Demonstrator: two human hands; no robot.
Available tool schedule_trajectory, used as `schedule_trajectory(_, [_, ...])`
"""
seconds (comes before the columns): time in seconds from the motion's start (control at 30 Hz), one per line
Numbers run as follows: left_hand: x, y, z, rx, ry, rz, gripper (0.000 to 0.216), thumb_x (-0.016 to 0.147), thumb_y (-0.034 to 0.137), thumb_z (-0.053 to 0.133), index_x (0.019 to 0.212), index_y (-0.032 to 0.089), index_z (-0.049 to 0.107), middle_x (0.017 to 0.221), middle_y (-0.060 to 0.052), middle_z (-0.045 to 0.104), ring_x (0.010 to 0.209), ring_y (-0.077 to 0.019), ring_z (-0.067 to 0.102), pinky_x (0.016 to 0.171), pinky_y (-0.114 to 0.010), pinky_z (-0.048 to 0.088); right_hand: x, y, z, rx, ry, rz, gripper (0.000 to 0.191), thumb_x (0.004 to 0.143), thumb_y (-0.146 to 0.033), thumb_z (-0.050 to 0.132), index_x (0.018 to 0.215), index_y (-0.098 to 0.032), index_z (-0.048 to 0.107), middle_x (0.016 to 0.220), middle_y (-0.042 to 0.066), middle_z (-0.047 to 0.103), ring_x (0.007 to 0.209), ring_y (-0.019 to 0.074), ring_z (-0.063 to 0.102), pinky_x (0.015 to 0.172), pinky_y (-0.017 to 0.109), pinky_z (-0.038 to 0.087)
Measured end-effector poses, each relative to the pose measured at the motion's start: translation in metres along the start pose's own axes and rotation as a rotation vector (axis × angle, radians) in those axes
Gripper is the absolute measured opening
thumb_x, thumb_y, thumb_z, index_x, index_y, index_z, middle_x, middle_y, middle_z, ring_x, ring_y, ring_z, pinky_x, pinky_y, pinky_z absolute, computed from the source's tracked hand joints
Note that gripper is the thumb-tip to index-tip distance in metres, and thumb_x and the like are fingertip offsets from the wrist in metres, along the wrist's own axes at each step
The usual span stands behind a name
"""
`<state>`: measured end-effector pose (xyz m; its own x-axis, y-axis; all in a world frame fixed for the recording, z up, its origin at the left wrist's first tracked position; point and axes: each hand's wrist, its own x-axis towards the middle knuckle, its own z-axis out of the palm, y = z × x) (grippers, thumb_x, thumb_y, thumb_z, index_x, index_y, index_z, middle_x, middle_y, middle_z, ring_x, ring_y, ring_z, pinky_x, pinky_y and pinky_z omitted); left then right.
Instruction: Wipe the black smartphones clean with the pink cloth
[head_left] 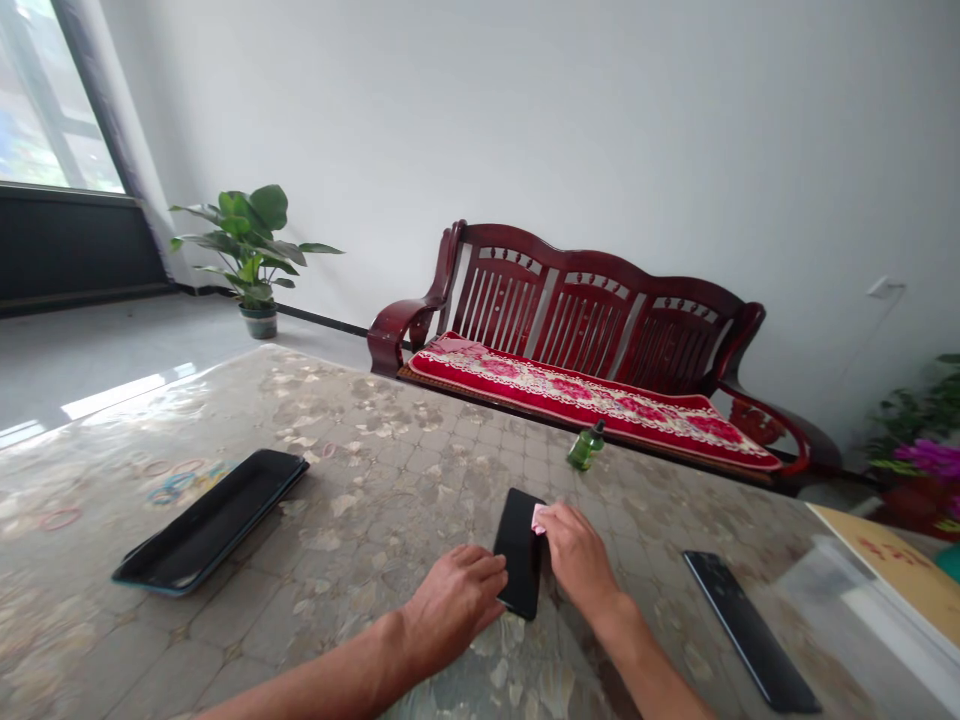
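A black smartphone (519,550) lies screen up on the patterned table cover. My left hand (457,598) is closed on its left edge, fingertips at the rim and thumb near the lower corner. At the phone's upper right edge, my right hand (576,550) pinches a small pink cloth (538,518) against it. The cloth is mostly hidden by the fingers, so its full size does not show. A green bottle (583,448) with a dark cap stands beyond my right hand.
A long black tray-like object (214,525) lies left, beside several coloured rubber bands (176,485). Another slim black device (750,630) lies right, near a tan printed board (892,560). Past the table (360,430) stand a wooden bench (577,310) and a potted plant (255,245).
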<state>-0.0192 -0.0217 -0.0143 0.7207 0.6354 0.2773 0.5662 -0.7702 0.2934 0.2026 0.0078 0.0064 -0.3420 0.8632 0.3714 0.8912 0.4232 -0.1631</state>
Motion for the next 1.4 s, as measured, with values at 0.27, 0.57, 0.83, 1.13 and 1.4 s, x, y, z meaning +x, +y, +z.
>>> schedule_trajectory(0.27, [0.000, 0.001, 0.000, 0.016, 0.022, 0.009, 0.014, 0.095, 0.026, 0.054, 0.102, 0.019, 0.064, 0.111, -0.008, 0.069, 0.103, -0.0223, 0.063, 0.094, -0.035, 0.050, -0.004, -0.014, -0.003, -0.017, -0.035, -0.007, 0.025, 0.090, -0.005, 0.046, 0.087, -0.023, 0.064, 0.088, 0.003, 0.063, 0.086, 0.0179, 0.059, 0.080, 0.027, 0.045])
schedule_trajectory(0.57, [0.000, -0.002, 0.004, 0.001, 0.050, 0.023, 0.015, 0.094, 0.026, 0.056, 0.103, 0.018, 0.064, 0.113, -0.008, 0.069, 0.101, -0.0231, 0.064, 0.092, -0.035, 0.051, 0.016, -0.004, 0.003, -0.010, -0.004, -0.038, 0.024, 0.088, -0.005, 0.049, 0.086, -0.023, 0.064, 0.092, 0.003, 0.066, 0.090, 0.0179, 0.059, 0.082, 0.027, 0.045])
schedule_trajectory(0.83, [-0.001, -0.002, 0.004, -0.001, 0.022, 0.016, 0.017, 0.096, 0.029, 0.053, 0.107, 0.021, 0.063, 0.111, -0.008, 0.068, 0.102, -0.0219, 0.062, 0.093, -0.035, 0.049, 0.004, -0.020, -0.001, -0.010, -0.066, -0.106, 0.025, 0.089, -0.005, 0.048, 0.085, -0.024, 0.064, 0.086, 0.002, 0.063, 0.086, 0.0164, 0.058, 0.078, 0.026, 0.044])
schedule_trajectory(1.13, [0.001, -0.001, 0.004, 0.009, 0.025, 0.020, 0.016, 0.097, 0.027, 0.050, 0.106, 0.021, 0.062, 0.109, -0.008, 0.068, 0.101, -0.0214, 0.062, 0.093, -0.034, 0.049, 0.035, -0.014, 0.011, -0.041, -0.038, -0.040, 0.024, 0.088, -0.005, 0.049, 0.085, -0.023, 0.064, 0.089, 0.002, 0.065, 0.088, 0.0172, 0.059, 0.080, 0.026, 0.043])
schedule_trajectory(1.4, [0.002, -0.001, 0.008, 0.000, 0.041, 0.018, 0.014, 0.097, 0.026, 0.050, 0.100, 0.020, 0.062, 0.104, -0.007, 0.068, 0.099, -0.0215, 0.063, 0.091, -0.034, 0.050, 0.014, -0.032, 0.001, 0.013, -0.101, -0.151, 0.024, 0.088, -0.004, 0.049, 0.086, -0.023, 0.064, 0.089, 0.001, 0.064, 0.086, 0.0166, 0.057, 0.079, 0.025, 0.042])
